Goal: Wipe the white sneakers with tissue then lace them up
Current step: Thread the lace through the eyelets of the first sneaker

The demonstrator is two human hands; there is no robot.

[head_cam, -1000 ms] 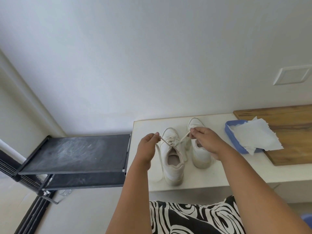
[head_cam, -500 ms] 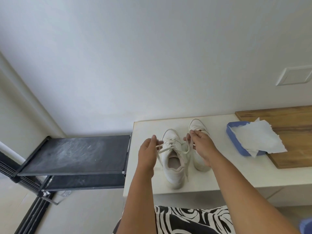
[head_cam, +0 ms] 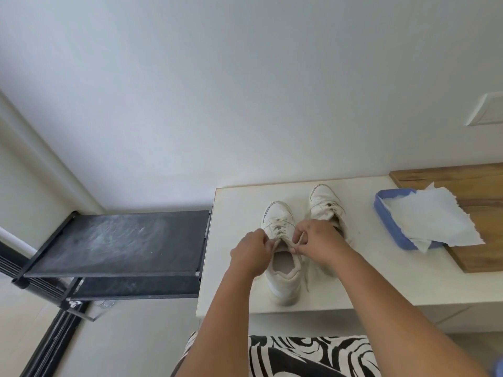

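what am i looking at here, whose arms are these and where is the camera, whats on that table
There is no machine here. The camera is worn on a person's head and looks forward and down, so the two bare arms reaching in from the bottom are that person's own. The wide lens bends the wall and edges.

On the white table stand two white sneakers, toes pointing away. The left hand and right hand meet over the nearer sneaker, each pinching part of its lace, apparently tying it. The other sneaker stands just beyond the right hand, partly hidden by it.

To the right, a blue tray holds a sheet of white tissue and rests partly on a wooden board. To the left of the table is a dark shelf rack.
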